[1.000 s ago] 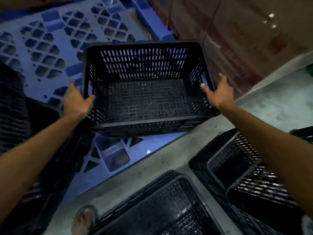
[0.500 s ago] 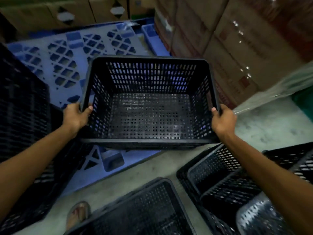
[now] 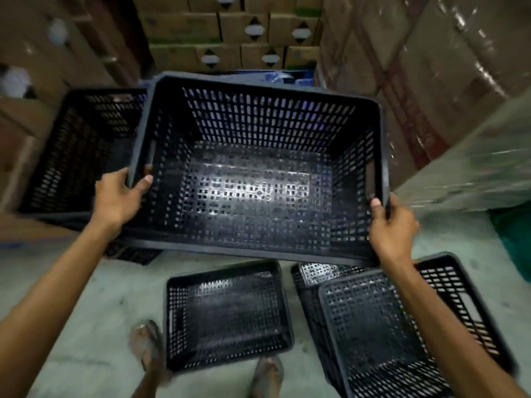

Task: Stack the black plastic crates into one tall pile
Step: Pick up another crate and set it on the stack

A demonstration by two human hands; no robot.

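Observation:
I hold a black perforated plastic crate (image 3: 258,179) in the air in front of me, its open top facing up. My left hand (image 3: 119,198) grips its left rim and my right hand (image 3: 392,228) grips its right rim. To the left stands a taller pile of black crates (image 3: 77,150), its top crate open. On the concrete floor below lie one single crate (image 3: 227,317) and, to its right, tilted nested crates (image 3: 382,326).
Stacked cardboard boxes (image 3: 230,33) fill the back, and wrapped cartons (image 3: 445,67) rise on the right. A green object (image 3: 514,242) sits at the right edge. My sandalled feet (image 3: 149,346) stand on the concrete floor (image 3: 86,297) by the single crate.
I have lifted the crate off the blue pallet and raised it higher, toward me. The view has tilted up, so the boxes and the pile at left show now.

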